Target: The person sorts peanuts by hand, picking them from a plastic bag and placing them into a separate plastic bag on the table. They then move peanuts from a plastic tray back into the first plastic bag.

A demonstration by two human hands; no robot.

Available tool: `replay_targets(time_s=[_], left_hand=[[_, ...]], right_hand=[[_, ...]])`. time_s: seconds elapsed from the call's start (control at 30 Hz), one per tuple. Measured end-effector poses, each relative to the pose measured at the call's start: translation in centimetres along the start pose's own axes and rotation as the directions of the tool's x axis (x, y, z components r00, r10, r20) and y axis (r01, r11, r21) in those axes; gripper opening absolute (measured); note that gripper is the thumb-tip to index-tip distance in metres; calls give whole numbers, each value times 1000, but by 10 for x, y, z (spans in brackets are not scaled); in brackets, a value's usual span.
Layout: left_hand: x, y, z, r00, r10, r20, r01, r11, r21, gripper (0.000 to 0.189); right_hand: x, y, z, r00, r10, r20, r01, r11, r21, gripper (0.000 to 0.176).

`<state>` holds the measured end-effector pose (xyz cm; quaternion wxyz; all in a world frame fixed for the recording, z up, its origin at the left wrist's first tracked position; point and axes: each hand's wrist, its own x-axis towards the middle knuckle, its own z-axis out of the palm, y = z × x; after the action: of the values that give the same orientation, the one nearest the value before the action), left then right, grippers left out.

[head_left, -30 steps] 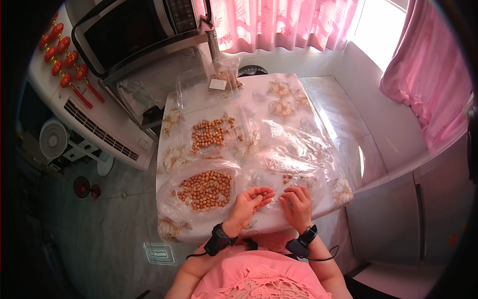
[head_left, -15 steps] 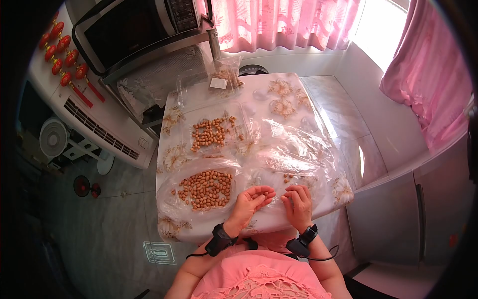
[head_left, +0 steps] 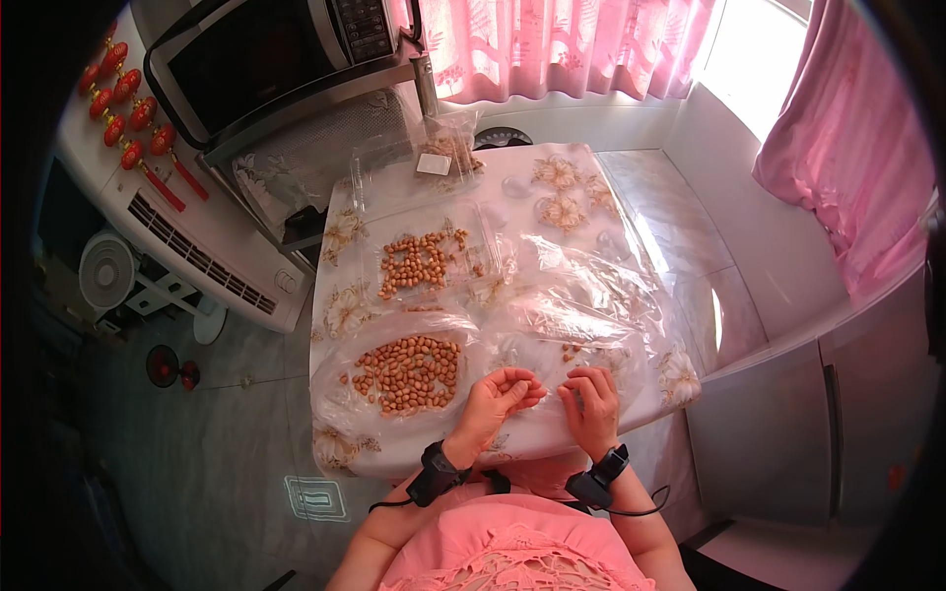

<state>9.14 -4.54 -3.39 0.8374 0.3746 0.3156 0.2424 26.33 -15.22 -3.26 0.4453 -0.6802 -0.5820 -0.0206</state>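
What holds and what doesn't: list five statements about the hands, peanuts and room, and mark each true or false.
1. The near peanut pile lies left of both hands. True.
2. The left hand is buried in that pile. False: it is beside the pile, apart from it.
3. The right hand rests on clear plastic. True.
4. The curtains are blue. False: they are pink.
5. The microwave stands right of the table. False: it stands to its left.

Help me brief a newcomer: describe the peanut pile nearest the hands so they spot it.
Start at the floral table by the microwave. Near its front edge, beside the left hand, lies a round peanut pile on clear plastic, redder than the paler pile behind it.
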Motion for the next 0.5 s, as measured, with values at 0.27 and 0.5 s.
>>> replay_targets(time_s=[0.27,0.5], left_hand=[[3,-7,-10,999,-10,35,11,1000,-14,24],[1,-5,-9,999,3,49,-2,1000,-13,30]], right_hand=[[0,0,0,1000,-2,-5,2,1000,3,12],[2,-3,-1,1000,5,-9,-5,1000,20,12]])
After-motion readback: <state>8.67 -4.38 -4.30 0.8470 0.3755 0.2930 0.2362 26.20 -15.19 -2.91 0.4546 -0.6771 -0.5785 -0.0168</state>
